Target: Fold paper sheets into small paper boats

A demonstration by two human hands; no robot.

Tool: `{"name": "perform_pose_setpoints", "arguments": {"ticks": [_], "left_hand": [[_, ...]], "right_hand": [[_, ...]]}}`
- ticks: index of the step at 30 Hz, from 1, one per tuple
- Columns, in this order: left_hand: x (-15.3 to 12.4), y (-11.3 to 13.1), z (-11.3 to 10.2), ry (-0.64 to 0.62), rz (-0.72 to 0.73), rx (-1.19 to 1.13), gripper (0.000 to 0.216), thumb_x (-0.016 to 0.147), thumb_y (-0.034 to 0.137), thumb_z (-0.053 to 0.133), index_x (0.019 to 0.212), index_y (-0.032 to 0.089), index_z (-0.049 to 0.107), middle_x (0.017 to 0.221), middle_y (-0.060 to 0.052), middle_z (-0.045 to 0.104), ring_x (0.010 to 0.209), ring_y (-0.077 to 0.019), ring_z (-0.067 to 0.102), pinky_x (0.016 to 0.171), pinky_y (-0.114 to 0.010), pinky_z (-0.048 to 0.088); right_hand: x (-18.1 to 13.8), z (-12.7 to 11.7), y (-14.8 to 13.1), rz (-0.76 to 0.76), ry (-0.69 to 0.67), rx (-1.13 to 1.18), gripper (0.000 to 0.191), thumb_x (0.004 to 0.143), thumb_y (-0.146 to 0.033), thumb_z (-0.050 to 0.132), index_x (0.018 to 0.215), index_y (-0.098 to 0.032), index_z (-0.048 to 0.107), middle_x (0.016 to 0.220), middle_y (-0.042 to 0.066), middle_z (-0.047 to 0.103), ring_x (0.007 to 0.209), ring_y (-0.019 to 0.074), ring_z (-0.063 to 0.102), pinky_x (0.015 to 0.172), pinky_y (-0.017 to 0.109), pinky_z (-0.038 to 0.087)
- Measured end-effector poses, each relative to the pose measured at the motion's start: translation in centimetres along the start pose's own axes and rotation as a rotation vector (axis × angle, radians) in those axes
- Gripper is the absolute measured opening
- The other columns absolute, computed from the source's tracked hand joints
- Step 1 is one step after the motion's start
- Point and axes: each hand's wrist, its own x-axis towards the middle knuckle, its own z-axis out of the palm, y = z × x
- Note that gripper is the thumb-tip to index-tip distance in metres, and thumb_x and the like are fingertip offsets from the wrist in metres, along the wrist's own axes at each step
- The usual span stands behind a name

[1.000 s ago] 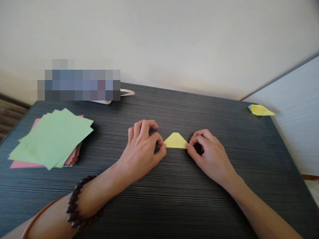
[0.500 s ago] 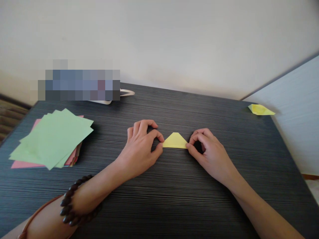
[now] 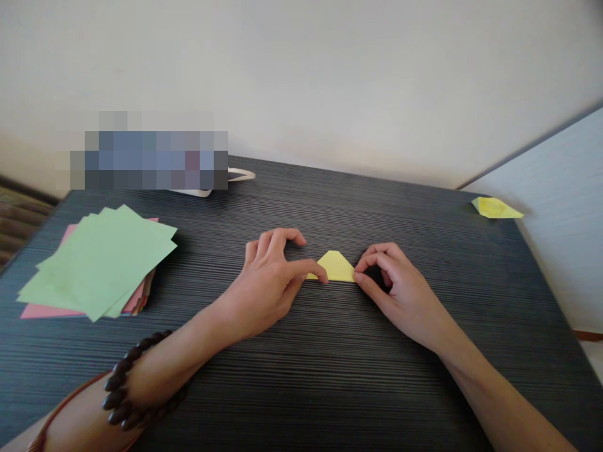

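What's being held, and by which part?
The folded yellow paper, pinched by its right corner in the right hand. The left hand lies over its left end; whether it grips there cannot be told.

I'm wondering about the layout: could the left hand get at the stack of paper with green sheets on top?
Probably yes: the stack of paper sits to the left of the left hand, with dark tabletop between them. I see no obstacle, though the hand would leave the folded yellow paper.
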Motion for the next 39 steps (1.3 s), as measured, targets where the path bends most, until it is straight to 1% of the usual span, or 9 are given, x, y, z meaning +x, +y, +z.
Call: {"name": "perform_pose_setpoints", "arguments": {"ticks": [4,7,11,17,23,26,29,32,39], "left_hand": [[0.0,-0.3,0.1,-0.036,0.049,0.05,0.05,0.088,0.008,0.04,0.109,0.049,0.06,0.118,-0.002,0.033,0.115,-0.0262,0.035,0.091,-0.049,0.031],[0.0,-0.4,0.1,-0.055,0.063,0.093,0.054,0.088,0.007,0.04,0.112,0.052,0.058,0.119,-0.002,0.033,0.115,-0.0268,0.034,0.09,-0.049,0.032],[0.0,-0.4,0.1,-0.069,0.064,0.117,0.054,0.087,0.008,0.041,0.112,0.053,0.057,0.12,-0.002,0.034,0.116,-0.0268,0.034,0.09,-0.049,0.033],[0.2,-0.4,-0.2,-0.096,0.076,0.131,0.058,0.085,0.007,0.04,0.115,0.054,0.055,0.124,-0.002,0.034,0.119,-0.027,0.032,0.092,-0.049,0.032],[0.0,-0.4,-0.1,-0.102,0.077,0.123,0.062,0.082,0.003,0.04,0.115,0.054,0.055,0.126,-0.001,0.034,0.121,-0.0266,0.031,0.093,-0.049,0.031],[0.0,-0.3,-0.1,-0.089,0.079,0.126,0.059,0.083,0.005,0.041,0.114,0.053,0.056,0.125,-0.001,0.034,0.121,-0.0269,0.031,0.092,-0.05,0.031],[0.0,-0.3,0.0,-0.086,0.079,0.133,0.058,0.084,0.006,0.04,0.114,0.053,0.057,0.125,-0.002,0.035,0.121,-0.0272,0.031,0.091,-0.05,0.032],[0.1,-0.2,0.0,-0.087,0.078,0.137,0.059,0.082,0.006,0.041,0.113,0.053,0.057,0.124,-0.002,0.035,0.121,-0.0275,0.031,0.091,-0.05,0.032],[0.0,-0.1,-0.1,-0.079,0.071,0.137,0.058,0.082,0.005,0.041,0.113,0.052,0.058,0.124,-0.002,0.036,0.122,-0.0278,0.031,0.092,-0.05,0.031]], "right_hand": [[0.1,0.0,-0.1,0.015,-0.021,0.012,0.008,0.087,-0.028,0.051,0.087,-0.023,0.058,0.101,0.004,0.052,0.079,0.0163,0.051,0.067,0.032,0.042],[0.1,-0.1,-0.2,0.021,-0.031,0.02,0.008,0.087,-0.028,0.052,0.086,-0.023,0.058,0.101,0.003,0.052,0.076,0.0152,0.05,0.068,0.033,0.041],[0.0,-0.2,-0.2,0.022,-0.034,0.021,0.009,0.088,-0.029,0.051,0.087,-0.024,0.058,0.102,0.003,0.052,0.073,0.0143,0.05,0.069,0.033,0.042],[-0.1,-0.4,0.2,-0.012,-0.054,0.033,0.009,0.089,-0.027,0.048,0.09,-0.023,0.056,0.103,0.004,0.052,0.086,0.0174,0.053,0.072,0.034,0.043],[0.0,-0.7,0.7,-0.037,-0.095,0.074,0.011,0.09,-0.022,0.044,0.091,-0.024,0.055,0.103,0.004,0.051,0.087,0.017,0.053,0.072,0.034,0.044],[-0.1,-0.4,0.4,-0.026,-0.038,0.07,0.009,0.087,-0.021,0.048,0.09,-0.023,0.056,0.103,0.004,0.051,0.085,0.017,0.052,0.073,0.034,0.043],[-0.1,0.3,-0.3,-0.004,0.087,0.067,0.008,0.083,-0.022,0.053,0.09,-0.023,0.056,0.1,0.004,0.052,0.081,0.0169,0.051,0.072,0.035,0.042],[-0.1,1.1,-1.0,-0.014,0.175,0.038,0.012,0.079,-0.024,0.059,0.089,-0.022,0.054,0.098,0.004,0.051,0.086,0.0188,0.05,0.076,0.037,0.042],[0.2,1.9,-1.3,-0.012,0.202,-0.039,0.016,0.074,-0.023,0.062,0.086,-0.022,0.052,0.097,0.004,0.052,0.092,0.0206,0.05,0.076,0.037,0.041]]}}
